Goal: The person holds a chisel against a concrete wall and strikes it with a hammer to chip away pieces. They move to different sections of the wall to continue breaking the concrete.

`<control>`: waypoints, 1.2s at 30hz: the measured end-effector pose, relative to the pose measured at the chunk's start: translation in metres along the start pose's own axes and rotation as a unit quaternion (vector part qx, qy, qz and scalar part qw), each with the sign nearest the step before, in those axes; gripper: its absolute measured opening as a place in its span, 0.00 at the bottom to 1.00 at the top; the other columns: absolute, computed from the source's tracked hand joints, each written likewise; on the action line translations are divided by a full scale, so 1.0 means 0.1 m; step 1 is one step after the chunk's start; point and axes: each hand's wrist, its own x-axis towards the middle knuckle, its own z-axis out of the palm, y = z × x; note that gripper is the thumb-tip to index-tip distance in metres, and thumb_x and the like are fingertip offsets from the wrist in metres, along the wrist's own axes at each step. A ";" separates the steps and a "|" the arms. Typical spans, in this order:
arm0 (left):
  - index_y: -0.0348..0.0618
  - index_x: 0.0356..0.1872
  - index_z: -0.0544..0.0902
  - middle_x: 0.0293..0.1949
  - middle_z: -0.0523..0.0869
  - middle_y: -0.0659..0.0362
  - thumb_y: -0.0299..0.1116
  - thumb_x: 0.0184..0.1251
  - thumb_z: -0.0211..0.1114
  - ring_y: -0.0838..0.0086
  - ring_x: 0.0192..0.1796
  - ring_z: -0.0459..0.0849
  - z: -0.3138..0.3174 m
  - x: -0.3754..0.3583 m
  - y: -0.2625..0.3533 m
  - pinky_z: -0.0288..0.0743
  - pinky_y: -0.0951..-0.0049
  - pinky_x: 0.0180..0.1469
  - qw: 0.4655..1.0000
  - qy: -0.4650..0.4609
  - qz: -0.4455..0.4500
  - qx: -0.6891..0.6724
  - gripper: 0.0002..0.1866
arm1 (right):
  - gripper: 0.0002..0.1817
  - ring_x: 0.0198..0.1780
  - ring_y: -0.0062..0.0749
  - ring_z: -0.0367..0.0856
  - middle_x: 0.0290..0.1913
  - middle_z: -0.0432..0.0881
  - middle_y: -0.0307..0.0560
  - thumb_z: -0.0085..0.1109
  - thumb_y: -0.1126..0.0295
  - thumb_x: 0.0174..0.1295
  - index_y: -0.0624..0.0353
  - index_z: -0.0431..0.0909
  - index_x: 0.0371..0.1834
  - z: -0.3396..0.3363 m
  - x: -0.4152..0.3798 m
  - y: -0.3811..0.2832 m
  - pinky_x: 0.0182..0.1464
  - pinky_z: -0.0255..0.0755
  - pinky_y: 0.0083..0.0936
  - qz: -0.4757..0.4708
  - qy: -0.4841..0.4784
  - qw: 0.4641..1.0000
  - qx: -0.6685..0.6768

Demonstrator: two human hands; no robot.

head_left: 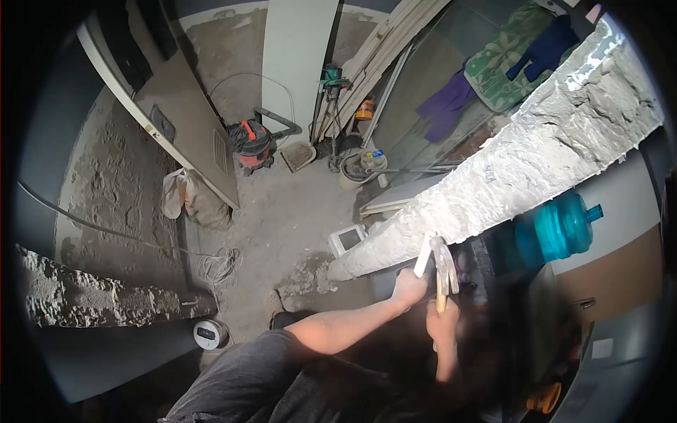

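Note:
My left hand (408,290) is closed round a pale chisel (423,258), whose upper end meets the rough, brightly lit wall edge (486,187). Just to the right, my right hand (442,321) grips the wooden handle of a claw hammer (444,266). The metal hammer head overlaps the area beside the chisel in this view. Bare, chipped plaster covers the wall edge, which runs diagonally from the upper right down to the floor.
A blue water bottle (560,227) lies right of the wall. On the dusty floor stand a red-and-black vacuum (252,144), a dustpan (298,156), a bucket (352,173) and a white pail (209,334). A coiled cable (220,267) and sacks (204,201) sit near the open door (180,120).

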 end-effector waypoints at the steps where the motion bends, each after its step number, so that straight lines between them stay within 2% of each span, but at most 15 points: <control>1: 0.22 0.33 0.83 0.31 0.84 0.29 0.39 0.61 0.63 0.40 0.42 0.87 -0.05 0.01 0.08 0.80 0.53 0.44 1.000 0.004 0.009 -0.004 0.21 | 0.10 0.43 0.63 0.79 0.39 0.82 0.67 0.56 0.70 0.66 0.68 0.79 0.36 -0.03 0.02 -0.06 0.45 0.71 0.46 0.027 -0.007 0.999 0.018; 2: 0.22 0.33 0.83 0.31 0.84 0.29 0.39 0.61 0.63 0.40 0.42 0.87 -0.10 0.01 0.15 0.80 0.53 0.44 0.999 0.002 0.032 0.004 0.21 | 0.10 0.43 0.63 0.79 0.39 0.82 0.67 0.56 0.70 0.66 0.68 0.79 0.36 -0.01 0.07 -0.05 0.45 0.71 0.46 0.014 -0.008 1.000 0.017; 4: 0.22 0.34 0.83 0.33 0.84 0.29 0.39 0.61 0.62 0.40 0.43 0.86 -0.06 -0.07 0.06 0.80 0.52 0.44 0.999 -0.005 0.035 0.026 0.21 | 0.09 0.30 0.44 0.80 0.26 0.80 0.51 0.57 0.69 0.69 0.64 0.78 0.34 0.03 -0.10 0.06 0.37 0.73 0.35 -0.237 0.210 0.948 -0.001; 7: 0.23 0.34 0.83 0.33 0.84 0.29 0.39 0.61 0.62 0.40 0.44 0.86 0.04 0.01 -0.06 0.80 0.52 0.45 0.999 0.018 0.041 0.028 0.21 | 0.03 0.29 0.27 0.75 0.24 0.73 0.37 0.56 0.75 0.70 0.61 0.72 0.39 -0.07 -0.21 -0.01 0.34 0.71 0.28 -0.196 0.201 0.956 0.085; 8: 0.23 0.34 0.83 0.33 0.84 0.29 0.39 0.61 0.62 0.40 0.44 0.86 0.06 0.04 -0.09 0.80 0.52 0.45 0.998 0.018 0.043 0.030 0.21 | 0.03 0.25 0.30 0.73 0.22 0.72 0.38 0.55 0.75 0.70 0.60 0.73 0.37 0.10 -0.09 0.32 0.31 0.69 0.29 -0.211 0.195 0.948 0.140; 9: 0.23 0.34 0.83 0.33 0.84 0.29 0.40 0.61 0.62 0.40 0.44 0.86 0.06 0.04 -0.08 0.80 0.52 0.46 0.998 0.022 0.039 0.038 0.21 | 0.05 0.22 0.40 0.74 0.20 0.74 0.45 0.57 0.74 0.67 0.64 0.74 0.35 0.15 0.06 0.31 0.29 0.69 0.36 -0.339 0.279 0.896 -0.067; 11: 0.23 0.35 0.84 0.34 0.84 0.29 0.41 0.61 0.62 0.40 0.44 0.86 0.06 0.05 -0.12 0.80 0.51 0.47 0.997 0.028 0.042 0.056 0.22 | 0.09 0.26 0.49 0.78 0.22 0.77 0.55 0.59 0.71 0.62 0.68 0.76 0.32 0.19 0.14 0.31 0.33 0.71 0.41 -0.076 0.021 0.997 0.028; 15: 0.24 0.34 0.84 0.32 0.84 0.30 0.42 0.60 0.62 0.40 0.43 0.86 0.02 0.16 -0.33 0.80 0.51 0.47 0.986 0.049 0.116 0.113 0.22 | 0.13 0.33 0.67 0.80 0.26 0.79 0.67 0.61 0.68 0.60 0.71 0.76 0.32 0.05 -0.10 0.07 0.36 0.71 0.47 -0.061 0.103 0.989 0.085; 17: 0.25 0.30 0.83 0.22 0.82 0.34 0.40 0.61 0.64 0.44 0.33 0.88 0.01 0.19 -0.30 0.79 0.53 0.36 0.993 0.051 0.079 0.078 0.20 | 0.12 0.33 0.65 0.79 0.27 0.79 0.64 0.62 0.68 0.62 0.70 0.77 0.32 0.09 -0.19 0.17 0.36 0.71 0.45 -0.062 0.120 0.985 0.103; 20: 0.27 0.34 0.84 0.29 0.84 0.34 0.41 0.60 0.64 0.43 0.38 0.87 -0.18 0.22 -0.35 0.79 0.51 0.42 0.985 0.031 0.105 0.133 0.20 | 0.13 0.24 0.28 0.72 0.21 0.70 0.38 0.59 0.74 0.64 0.59 0.68 0.24 0.12 -0.32 0.22 0.30 0.66 0.29 -0.153 0.202 0.947 0.195; 21: 0.27 0.36 0.85 0.33 0.85 0.33 0.43 0.60 0.64 0.42 0.42 0.87 -0.25 0.28 -0.41 0.79 0.50 0.46 0.978 0.022 0.126 0.164 0.21 | 0.13 0.24 0.28 0.72 0.21 0.70 0.38 0.59 0.74 0.64 0.59 0.68 0.24 0.04 -0.44 0.12 0.30 0.66 0.29 -0.149 0.210 0.946 0.198; 23: 0.37 0.40 0.86 0.33 0.87 0.40 0.43 0.61 0.64 0.46 0.41 0.87 -0.46 0.40 -0.42 0.79 0.50 0.45 0.950 0.017 0.175 0.256 0.18 | 0.10 0.29 0.54 0.76 0.25 0.76 0.53 0.60 0.70 0.66 0.61 0.76 0.27 -0.03 -0.60 -0.01 0.32 0.68 0.45 -0.143 0.181 0.963 0.139; 25: 0.41 0.38 0.86 0.32 0.86 0.42 0.41 0.60 0.64 0.47 0.40 0.87 -0.55 0.56 -0.54 0.78 0.50 0.43 0.930 0.023 0.230 0.287 0.14 | 0.09 0.30 0.49 0.82 0.27 0.81 0.55 0.63 0.71 0.63 0.65 0.79 0.28 0.28 -0.63 0.45 0.33 0.73 0.42 -0.274 0.260 0.926 -0.011; 27: 0.41 0.36 0.86 0.31 0.86 0.42 0.41 0.60 0.64 0.46 0.39 0.86 -0.65 0.57 -0.58 0.78 0.50 0.42 0.916 0.025 0.268 0.299 0.13 | 0.08 0.29 0.46 0.84 0.29 0.83 0.54 0.65 0.71 0.61 0.66 0.81 0.32 0.48 -0.67 0.62 0.32 0.75 0.38 -0.215 0.195 0.948 0.132; 36: 0.39 0.31 0.83 0.29 0.85 0.42 0.37 0.59 0.63 0.46 0.37 0.85 -0.67 0.52 -0.51 0.78 0.53 0.40 0.923 0.014 0.310 0.229 0.11 | 0.10 0.31 0.56 0.82 0.26 0.82 0.56 0.64 0.67 0.63 0.64 0.81 0.30 0.58 -0.72 0.78 0.32 0.73 0.39 -0.134 0.171 0.964 0.154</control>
